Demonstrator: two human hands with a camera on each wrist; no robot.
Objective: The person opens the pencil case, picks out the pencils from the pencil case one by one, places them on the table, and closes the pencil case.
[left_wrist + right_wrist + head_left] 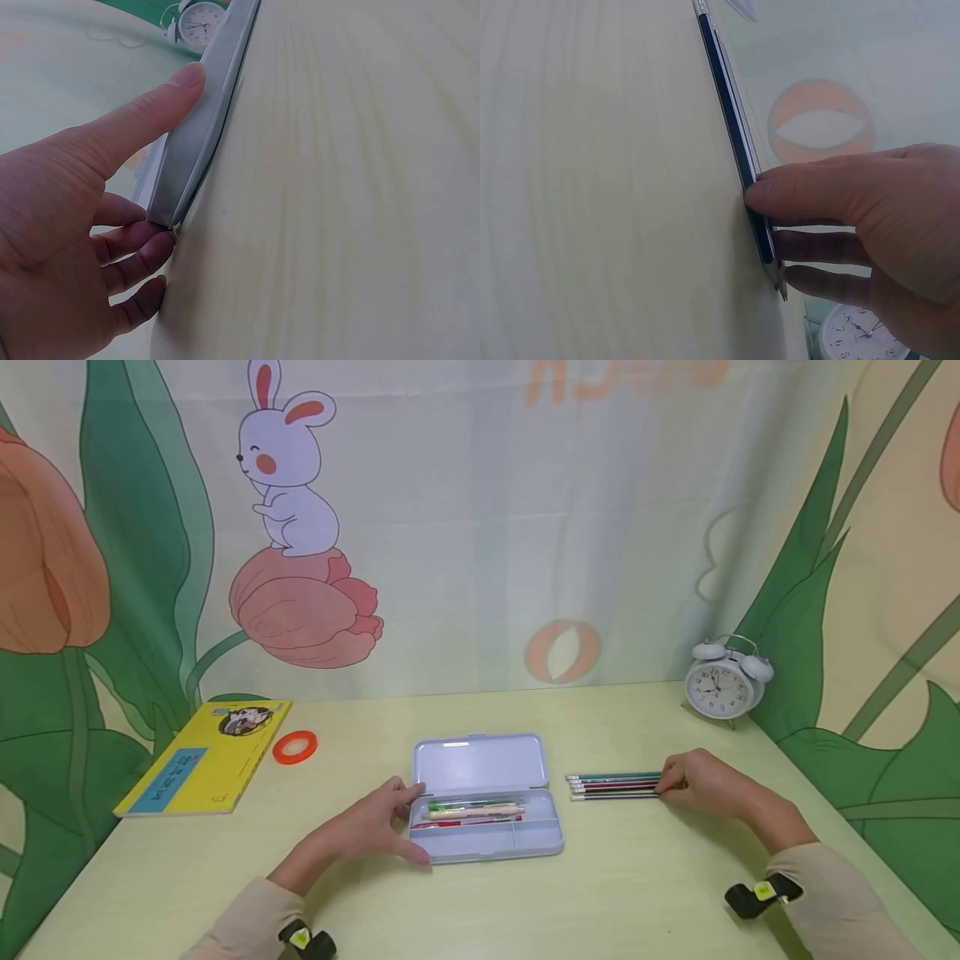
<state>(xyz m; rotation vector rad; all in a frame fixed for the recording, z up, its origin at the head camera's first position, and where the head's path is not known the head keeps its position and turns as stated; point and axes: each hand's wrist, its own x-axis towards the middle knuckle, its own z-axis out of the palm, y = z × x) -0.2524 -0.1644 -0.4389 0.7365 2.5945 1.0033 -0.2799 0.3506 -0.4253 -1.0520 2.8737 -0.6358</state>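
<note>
An open pencil case, pale lilac, lies flat with its lid tipped back. In its upper compartment are a green pen, a cream pen and a red pen. My left hand holds the case's left end, thumb along the front edge and fingers at the corner, as the left wrist view shows. To the right of the case, several pencils lie side by side, eraser ends toward it. With thumb and fingers, my right hand grips them near their pointed ends.
A white alarm clock stands at the back right, beyond my right hand. At the left lie a yellow book and a roll of orange tape. Behind the table hangs a printed curtain.
</note>
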